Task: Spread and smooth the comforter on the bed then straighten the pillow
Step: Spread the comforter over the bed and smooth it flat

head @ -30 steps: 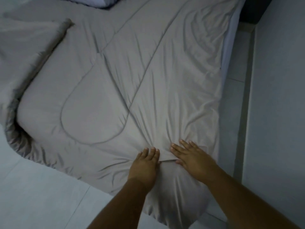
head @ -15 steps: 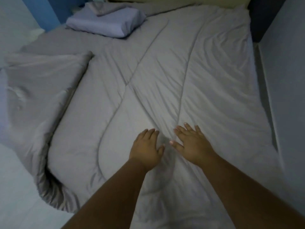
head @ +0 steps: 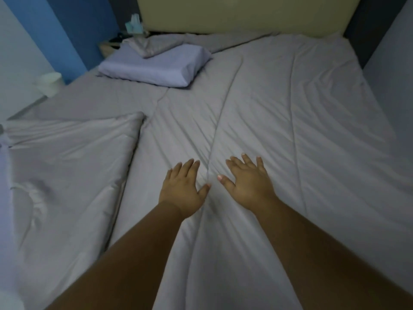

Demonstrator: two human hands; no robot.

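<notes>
A folded-back flap lies at the left of the wrinkled grey comforter [head: 279, 113] covering the bed. The lavender rectangular pillow [head: 156, 66] sits far left. Left hand [head: 182, 190] and right hand [head: 247, 183] press flat, fingers apart, holding nothing.

The pillow [head: 156, 66] is lying partly hidden under a folded grey cloth [head: 154, 44] at its far end. Beyond the pillow, small teal items [head: 133, 24] are blurring past telling, and the headboard [head: 241, 15] is running off the top edge.
</notes>
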